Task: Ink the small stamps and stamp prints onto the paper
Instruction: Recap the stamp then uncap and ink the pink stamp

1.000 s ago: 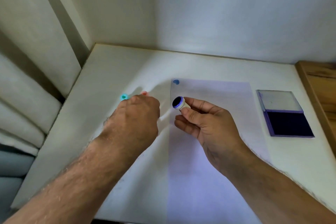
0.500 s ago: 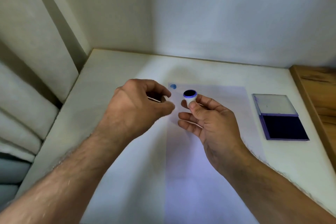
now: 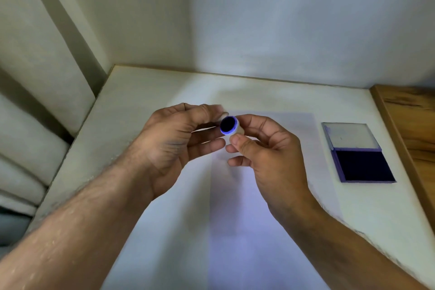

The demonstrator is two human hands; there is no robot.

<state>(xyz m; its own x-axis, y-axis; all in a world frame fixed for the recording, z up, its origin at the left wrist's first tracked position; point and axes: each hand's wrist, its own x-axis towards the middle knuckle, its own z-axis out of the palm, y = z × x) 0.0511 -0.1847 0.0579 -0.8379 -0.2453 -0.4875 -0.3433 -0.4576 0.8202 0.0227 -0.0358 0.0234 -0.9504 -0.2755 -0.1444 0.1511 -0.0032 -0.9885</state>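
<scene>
You had the stamp (image 3: pixel 228 125) pinched in your right hand (image 3: pixel 270 155), thumb in front and fingers (image 3: pixel 249 122) behind its white body. It was up in the air above the far end of the paper (image 3: pixel 235 219), not touching it. The dark face with its blue rim pointed up and toward you, slightly left, so the stamp's axis ran from your right palm up toward the camera. The face was not pointing down at the paper.

Your left hand (image 3: pixel 174 146) was right beside it, on the stamp's left. Thumb and forefinger were narrowed near the far-left side of the rim, something pale and blurred between them; I couldn't tell what it was, or whether they actually touched the stamp. The lower left fingers were loosely extended toward your right hand, holding nothing I could see.

The ink pad (image 3: pixel 360 165) lay open near the right edge of the surface (image 3: pixel 141 101), lid flat behind it, well apart from both hands. Your right hand was the nearer one.

My read: the face already looked dark, but I couldn't tell whether that was wet ink. Either way, the next move turned on flipping the stamp so the face pointed down, then going right to the pad or straight down to the paper. The right hand was better placed for both. Main risk was a tilted landing and a partial print.
</scene>
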